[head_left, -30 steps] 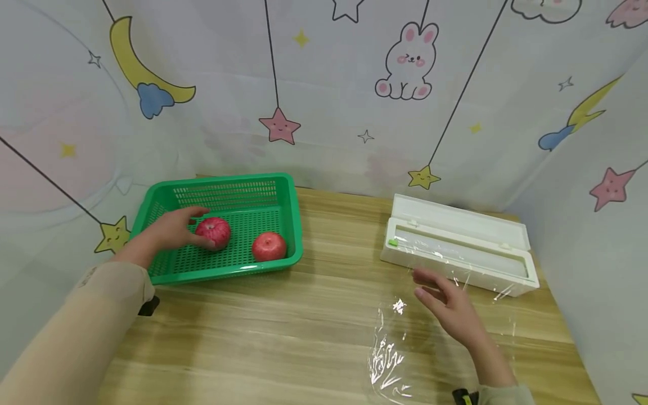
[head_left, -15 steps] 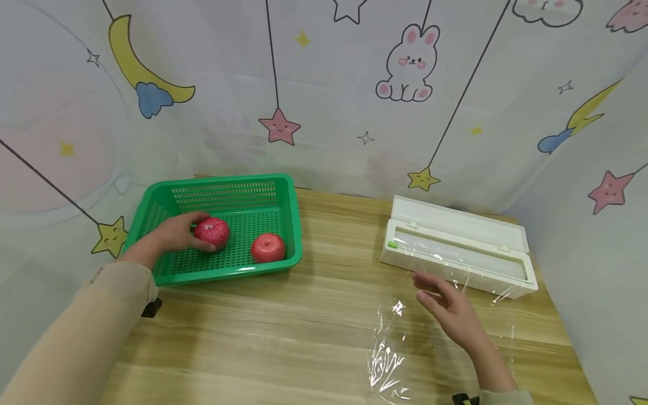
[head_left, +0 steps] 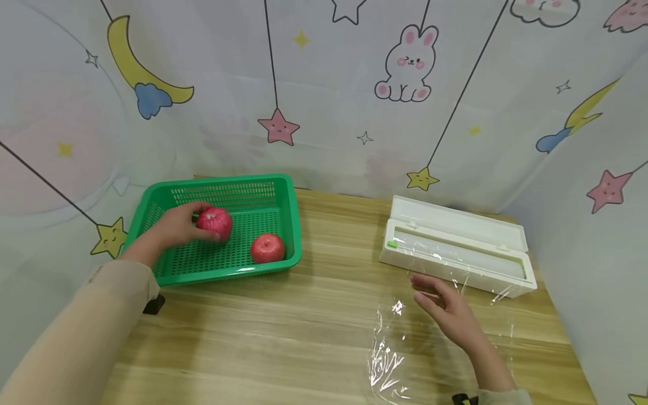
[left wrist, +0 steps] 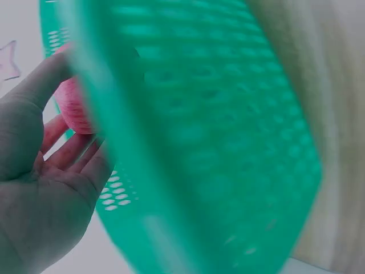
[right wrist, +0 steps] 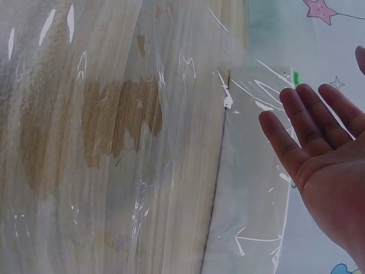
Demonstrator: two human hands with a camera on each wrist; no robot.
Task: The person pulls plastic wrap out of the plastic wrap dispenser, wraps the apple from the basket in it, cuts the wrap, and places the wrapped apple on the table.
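Note:
My left hand (head_left: 177, 228) reaches into the green basket (head_left: 296, 225) and grips a red apple (head_left: 216, 223), thumb on its near side and fingers on its far side. In the left wrist view, the basket wall covers part of that apple (left wrist: 73, 108). Another red apple (head_left: 268, 248) sits at the basket's right end. Over a sheet of clear plastic wrap (head_left: 387, 360) hovers my right hand (head_left: 450, 312). Its fingers are loosely extended and hold nothing, as the right wrist view also shows of the hand (right wrist: 331, 154).
A white plastic wrap dispenser (head_left: 455, 275) stands at the back right, its lid (head_left: 460, 222) raised. The wrap runs from it toward the front of the wooden table (head_left: 283, 332). Behind hangs a printed curtain (head_left: 334, 73), with another fabric side (head_left: 582, 236) at right.
My left hand has closed round the apple and raised it slightly, toward the back of the basket. The right hand has stayed almost still.

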